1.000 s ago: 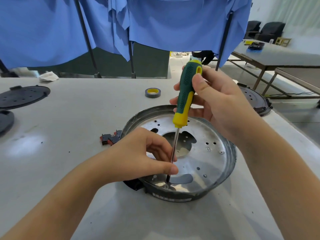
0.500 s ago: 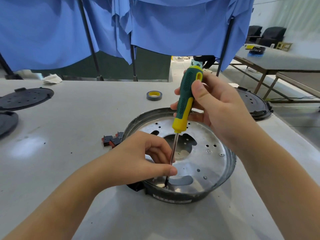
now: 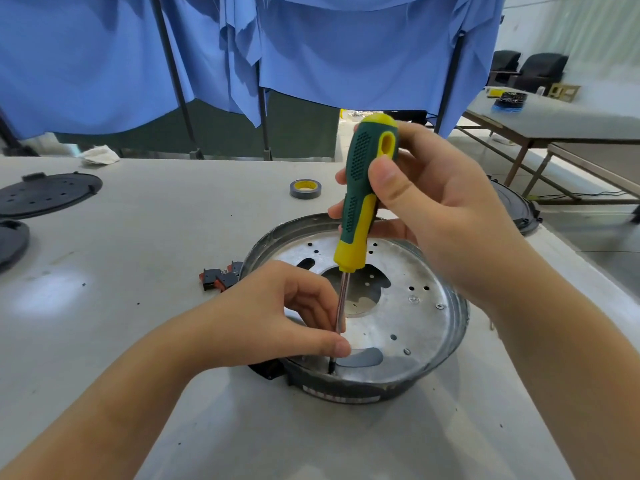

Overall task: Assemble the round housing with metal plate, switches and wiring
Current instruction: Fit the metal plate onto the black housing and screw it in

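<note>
Your right hand (image 3: pixel 446 220) grips the screwdriver (image 3: pixel 363 199) handle at frame centre; your left hand (image 3: pixel 273 317) pinches its shaft, tip on the metal plate (image 3: pixel 408 306) inside the round housing (image 3: pixel 446 344), lower centre.

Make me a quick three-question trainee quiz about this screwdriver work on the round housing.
1. True or false: the right hand grips the green and yellow screwdriver by its handle.
2. What does the left hand pinch? A) the screwdriver's metal shaft B) the grey tape roll C) the red and black switches
3. Fill in: the tip meets the round silver metal plate near its ___ edge.

Key: 1 true; 2 A; 3 near
</note>
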